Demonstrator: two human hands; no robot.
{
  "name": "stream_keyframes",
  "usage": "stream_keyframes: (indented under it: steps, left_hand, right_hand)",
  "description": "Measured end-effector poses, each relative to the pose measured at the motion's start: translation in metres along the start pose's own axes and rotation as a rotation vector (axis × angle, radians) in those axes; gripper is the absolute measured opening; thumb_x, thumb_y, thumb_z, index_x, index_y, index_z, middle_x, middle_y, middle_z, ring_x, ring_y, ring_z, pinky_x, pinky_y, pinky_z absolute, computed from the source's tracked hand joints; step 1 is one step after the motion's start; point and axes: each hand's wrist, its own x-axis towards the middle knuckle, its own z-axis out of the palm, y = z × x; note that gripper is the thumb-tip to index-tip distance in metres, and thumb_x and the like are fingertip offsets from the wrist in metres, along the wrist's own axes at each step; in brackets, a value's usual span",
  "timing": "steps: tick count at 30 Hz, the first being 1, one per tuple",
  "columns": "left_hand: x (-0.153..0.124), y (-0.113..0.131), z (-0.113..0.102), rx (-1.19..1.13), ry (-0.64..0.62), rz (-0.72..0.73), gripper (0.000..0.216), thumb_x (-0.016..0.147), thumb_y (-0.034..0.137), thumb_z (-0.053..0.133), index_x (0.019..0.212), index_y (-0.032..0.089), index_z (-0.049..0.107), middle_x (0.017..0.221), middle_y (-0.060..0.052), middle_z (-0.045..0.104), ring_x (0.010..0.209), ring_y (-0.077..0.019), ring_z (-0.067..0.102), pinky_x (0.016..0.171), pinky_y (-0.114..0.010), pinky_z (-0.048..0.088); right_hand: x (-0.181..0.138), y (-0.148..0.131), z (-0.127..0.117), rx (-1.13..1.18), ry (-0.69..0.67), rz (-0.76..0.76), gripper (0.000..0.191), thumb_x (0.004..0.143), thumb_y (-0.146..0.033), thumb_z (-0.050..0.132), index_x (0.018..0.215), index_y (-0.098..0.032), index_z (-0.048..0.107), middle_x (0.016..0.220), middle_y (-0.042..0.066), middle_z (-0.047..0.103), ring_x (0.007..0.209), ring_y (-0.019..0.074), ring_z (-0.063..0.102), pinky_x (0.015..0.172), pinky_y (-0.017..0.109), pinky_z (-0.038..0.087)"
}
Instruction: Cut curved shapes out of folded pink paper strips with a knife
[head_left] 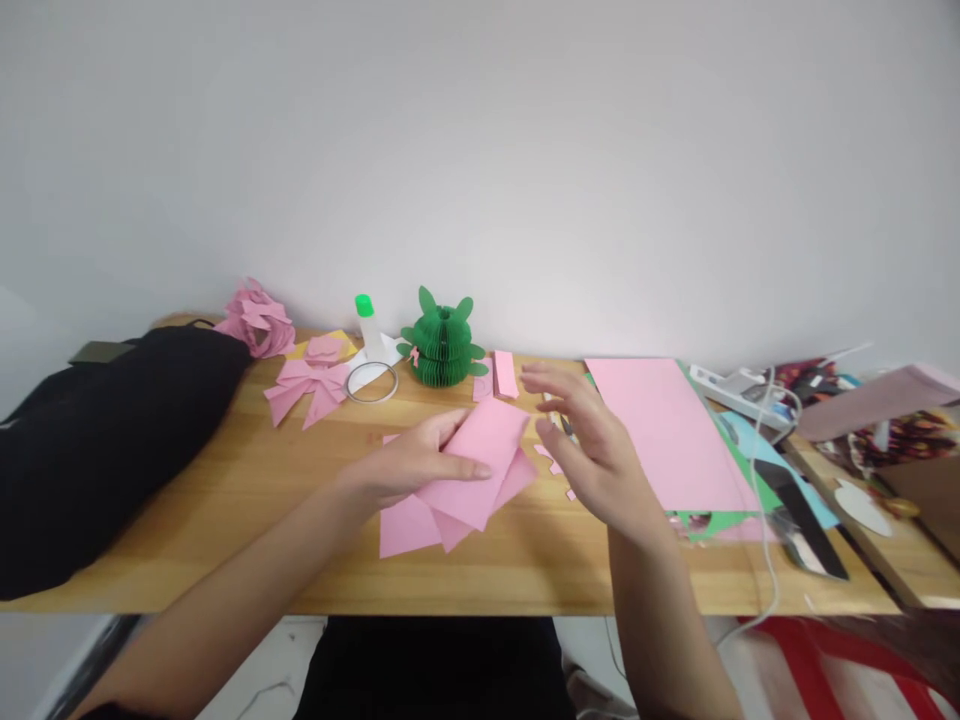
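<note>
My left hand [409, 462] is closed on a folded piece of pink paper [484, 450], thumb on top and fingers underneath. More pink paper [405, 530] spreads out below it, partly covered by the held piece; I cannot tell which of these sheets lie on the table. To the right of the paper, my right hand [589, 450] hovers apart from it, fingers curved and spread, with nothing in them. Small pink scraps [550, 460] lie between the right hand and the paper. Behind, a green honeycomb paper figure [442, 345] with leaf-shaped parts stands upright.
Left are a black bag [135, 430], a pink paper bow [307, 388], a white ring [372, 383] and a green-capped glue stick [367, 320]. Right lie a large pink sheet [667, 440], a phone-like dark slab [802, 520], a power strip [739, 393] and a white cable [761, 490].
</note>
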Motion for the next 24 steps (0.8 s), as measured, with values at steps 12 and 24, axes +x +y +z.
stream_keyframes:
  steps: [12,24]
  left_hand:
    - [-0.008,0.020,0.017,0.234,0.310,0.363,0.086,0.069,0.024,0.081,0.145,0.029,0.041,0.142,-0.011,0.054,0.111,-0.0270,0.064,0.077,-0.031,0.059]
    - [-0.027,0.056,0.027,0.046,0.478,0.539,0.007,0.080,0.034,0.079,0.085,0.029,0.079,0.071,0.003,0.074,0.058,-0.0117,0.070,0.046,-0.013,0.054]
  right_hand:
    - [0.016,-0.027,0.014,0.247,0.224,0.311,0.021,0.078,-0.038,0.073,0.070,-0.020,0.069,0.058,-0.002,0.063,0.053,0.0109,0.055,0.047,0.023,0.045]
    - [0.021,-0.054,0.014,0.359,0.343,0.102,0.008,0.085,-0.026,0.074,0.077,-0.026,0.074,0.064,-0.004,0.066,0.059,0.0082,0.057,0.050,0.020,0.044]
